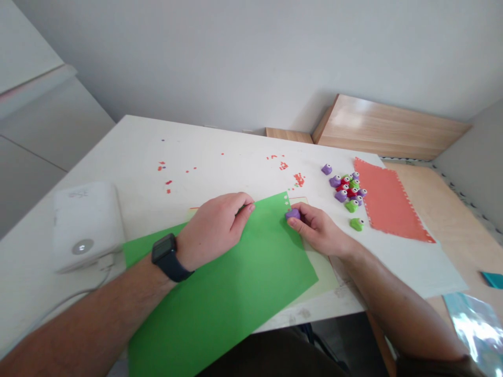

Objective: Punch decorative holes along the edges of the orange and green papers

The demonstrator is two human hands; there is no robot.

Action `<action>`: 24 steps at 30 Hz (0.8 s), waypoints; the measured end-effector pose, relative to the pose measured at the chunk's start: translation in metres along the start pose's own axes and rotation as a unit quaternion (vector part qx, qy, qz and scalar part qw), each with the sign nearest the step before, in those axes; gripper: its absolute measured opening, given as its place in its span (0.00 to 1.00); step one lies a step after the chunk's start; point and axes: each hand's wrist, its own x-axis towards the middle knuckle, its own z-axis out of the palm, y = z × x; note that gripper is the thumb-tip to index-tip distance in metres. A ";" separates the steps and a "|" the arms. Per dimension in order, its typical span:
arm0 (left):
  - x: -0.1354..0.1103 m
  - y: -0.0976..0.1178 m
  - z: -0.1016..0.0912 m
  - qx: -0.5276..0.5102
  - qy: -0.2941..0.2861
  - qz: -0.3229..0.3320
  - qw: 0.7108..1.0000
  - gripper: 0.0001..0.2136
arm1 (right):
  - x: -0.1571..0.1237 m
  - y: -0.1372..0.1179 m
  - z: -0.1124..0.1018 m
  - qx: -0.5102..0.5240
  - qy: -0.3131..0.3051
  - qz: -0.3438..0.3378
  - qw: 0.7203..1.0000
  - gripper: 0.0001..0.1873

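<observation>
A large green paper sheet [236, 293] lies tilted over the near part of the white table, its lower part past the front edge. My left hand [220, 220] pinches the sheet's far edge between thumb and fingers. In my right hand [314, 225] is a small purple craft punch [293, 213], set at the sheet's right edge near the far corner. Small punched holes [286, 200] show at that corner. Under the green sheet, a pale yellow sheet [320, 267] sticks out on the right.
Several purple, red and green punches [348, 188] are grouped on the right, beside an orange-red sheet [393, 201] with punched edges. Red paper bits [299, 179] are scattered at the back. A white box-shaped device [88, 220] with a cable sits left.
</observation>
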 end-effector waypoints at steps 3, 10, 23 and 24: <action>0.000 0.000 0.000 0.001 -0.001 0.000 1.000 0.12 | 0.000 -0.001 0.000 0.005 -0.001 -0.004 1.000 0.18; -0.001 0.001 -0.001 -0.006 -0.006 0.003 1.000 0.12 | 0.000 0.002 0.003 0.020 0.022 0.024 0.999 0.20; -0.002 0.000 0.002 -0.011 -0.010 0.001 1.000 0.13 | 0.003 0.002 0.010 0.021 0.065 0.056 0.996 0.20; -0.002 0.000 0.002 -0.012 -0.010 0.000 1.000 0.13 | 0.003 0.002 0.010 0.017 0.065 0.056 0.996 0.20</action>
